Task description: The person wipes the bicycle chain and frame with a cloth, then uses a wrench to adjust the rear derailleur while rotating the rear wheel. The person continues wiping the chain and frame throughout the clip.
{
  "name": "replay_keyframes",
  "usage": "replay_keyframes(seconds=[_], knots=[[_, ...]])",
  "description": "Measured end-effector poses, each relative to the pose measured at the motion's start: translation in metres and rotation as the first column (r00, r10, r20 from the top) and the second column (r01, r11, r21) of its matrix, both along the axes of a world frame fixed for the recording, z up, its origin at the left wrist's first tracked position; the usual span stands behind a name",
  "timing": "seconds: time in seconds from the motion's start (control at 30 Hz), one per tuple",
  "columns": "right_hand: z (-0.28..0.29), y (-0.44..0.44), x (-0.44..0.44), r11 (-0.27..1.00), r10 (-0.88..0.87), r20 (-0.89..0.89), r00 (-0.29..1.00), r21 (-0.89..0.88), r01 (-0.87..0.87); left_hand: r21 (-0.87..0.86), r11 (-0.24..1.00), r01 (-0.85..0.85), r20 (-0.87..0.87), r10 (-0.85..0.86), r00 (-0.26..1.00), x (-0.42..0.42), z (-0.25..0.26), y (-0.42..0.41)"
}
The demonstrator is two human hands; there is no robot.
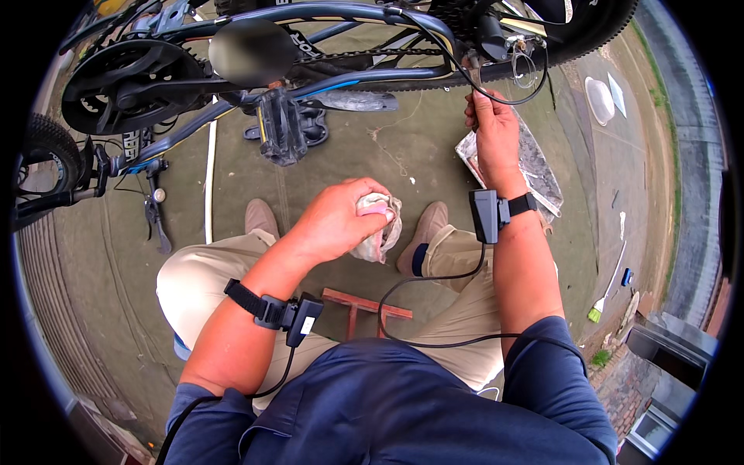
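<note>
My left hand [343, 218] grips a crumpled, stained cloth rag [379, 241] above the ground between my shoes. At the rear wheel of a dark blue bicycle [372, 13], my right hand [494, 125] is closed around a narrow metal tool [474, 74], likely a wrench. Its upper end meets the axle area; the exact contact is too small to tell. A black cable [517, 103] loops down from the frame and passes right by my right fingertips. Beside it hangs a coil of thin wire [525, 71].
The black chainring guard [131, 87] and pedal [282, 128] jut out at the left. Under my right forearm lies a worn metal tray [537, 154] with tools. A green-bristled brush [597, 308] and a clear plastic tub [598, 100] are farther right. A red metal stool frame [366, 303] stands below me.
</note>
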State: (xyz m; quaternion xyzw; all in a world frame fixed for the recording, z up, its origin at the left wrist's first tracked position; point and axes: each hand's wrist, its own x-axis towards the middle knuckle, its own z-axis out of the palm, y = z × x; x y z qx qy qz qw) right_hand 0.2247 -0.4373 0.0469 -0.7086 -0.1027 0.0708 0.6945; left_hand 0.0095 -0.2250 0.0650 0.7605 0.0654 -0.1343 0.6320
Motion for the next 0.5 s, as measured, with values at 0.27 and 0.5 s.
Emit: replay_keyframes(seconds=[0.27, 0.5], knots=[[0.0, 0.026, -0.019, 0.975, -0.032, -0.212, 0.977, 0.208, 0.077, -0.003, 1.0, 0.002, -0.006, -0.002, 1.0, 0.0, 0.0, -0.001], [-0.007, 0.039, -0.025, 0.936, 0.006, -0.293, 0.956, 0.339, 0.098, -0.019, 1.0, 0.004, -0.024, -0.004, 1.0, 0.002, 0.0, -0.003]])
